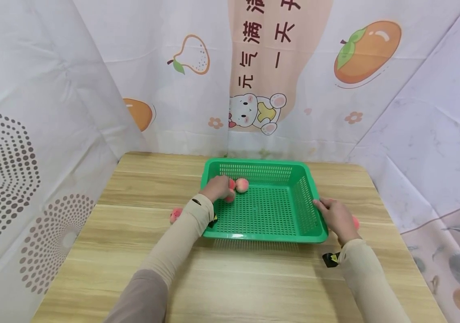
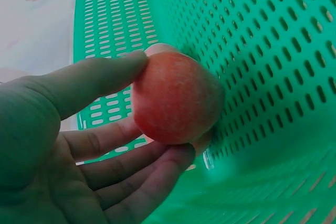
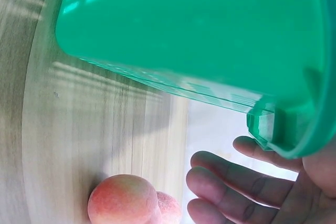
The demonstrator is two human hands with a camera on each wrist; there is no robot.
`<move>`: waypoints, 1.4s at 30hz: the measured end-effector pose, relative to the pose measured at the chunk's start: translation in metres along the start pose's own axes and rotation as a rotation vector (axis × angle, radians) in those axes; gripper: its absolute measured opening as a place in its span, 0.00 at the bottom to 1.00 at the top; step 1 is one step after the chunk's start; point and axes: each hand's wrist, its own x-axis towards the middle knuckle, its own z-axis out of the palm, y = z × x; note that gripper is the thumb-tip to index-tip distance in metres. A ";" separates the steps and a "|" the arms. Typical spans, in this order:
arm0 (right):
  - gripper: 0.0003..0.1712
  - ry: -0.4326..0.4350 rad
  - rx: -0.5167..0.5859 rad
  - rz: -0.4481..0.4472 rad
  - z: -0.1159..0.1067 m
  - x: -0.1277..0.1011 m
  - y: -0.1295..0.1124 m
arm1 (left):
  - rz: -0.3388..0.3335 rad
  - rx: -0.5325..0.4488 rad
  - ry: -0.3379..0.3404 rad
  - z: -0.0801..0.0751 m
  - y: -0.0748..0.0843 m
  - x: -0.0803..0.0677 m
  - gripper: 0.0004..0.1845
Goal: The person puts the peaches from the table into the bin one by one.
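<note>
Inside the green plastic basket (image 1: pixel 254 240), at its left end, my left hand (image 1: pixel 218 187) holds a peach (image 2: pixel 176 98) between thumb and fingertips. Two more peaches show partly behind the held one in the left wrist view; one of them, a pale peach (image 1: pixel 242 185), lies near the back wall. My right hand (image 1: pixel 336 217) grips the right rim of the basket, thumb over the edge and index finger beneath it. Its other fingers (image 3: pixel 226 182) extend below the rim, apart from the wall. Beyond them, a peach (image 3: pixel 123 200) lies on the table beside another, partly hidden.
The basket stands on a wood-grain table (image 1: pixel 230 282). To its left lies a peach (image 1: pixel 175 214), partly covered by my left sleeve. Right of the basket, a peach (image 1: pixel 356 222) shows past my right hand. A printed curtain (image 1: pixel 197 98) hangs behind the table.
</note>
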 end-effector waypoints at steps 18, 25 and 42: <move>0.38 -0.006 -0.002 -0.003 0.000 -0.002 -0.001 | -0.001 0.099 -0.060 0.007 0.002 0.001 0.15; 0.38 -0.015 0.010 0.007 0.001 -0.001 0.001 | -0.011 0.065 -0.044 0.009 0.000 0.002 0.12; 0.39 -0.012 0.009 0.004 -0.001 -0.001 -0.001 | -0.014 0.083 0.032 0.007 0.001 0.000 0.13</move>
